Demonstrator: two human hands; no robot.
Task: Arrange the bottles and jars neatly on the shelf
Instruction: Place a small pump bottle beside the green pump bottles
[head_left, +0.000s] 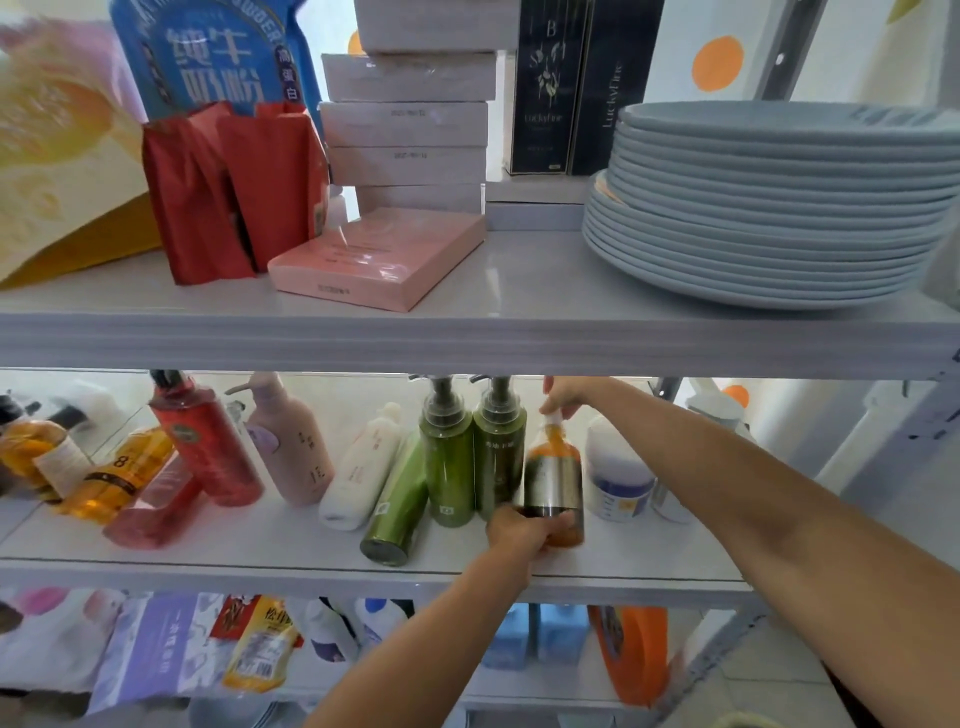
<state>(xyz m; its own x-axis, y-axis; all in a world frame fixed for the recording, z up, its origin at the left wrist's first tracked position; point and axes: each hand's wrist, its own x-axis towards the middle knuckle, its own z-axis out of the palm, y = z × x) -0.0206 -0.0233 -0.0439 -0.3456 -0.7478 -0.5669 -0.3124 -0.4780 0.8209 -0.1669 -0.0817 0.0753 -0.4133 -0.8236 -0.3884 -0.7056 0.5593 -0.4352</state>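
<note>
An amber bottle with a silver label (552, 480) stands on the middle shelf (260, 545), right of two upright green pump bottles (470, 457). My left hand (522, 530) grips its base and my right hand (563, 397) pinches its white top. A third green bottle (397, 506) leans against the pair, with a white bottle (361, 467) tilted beside it. Further left stand a pink pump bottle (296, 441) and a red bottle (208, 441), while a pink-red bottle (156, 506) and orange bottles (109, 478) lie tipped. A white jar (621, 475) sits right of the amber bottle.
The upper shelf carries a stack of grey-blue plates (769, 208), a pink box (379, 257), red pouches (228, 192), stacked white boxes (410, 124) and dark cartons (571, 88). Below are packets (260, 644), blue containers (535, 634) and an orange jug (636, 654).
</note>
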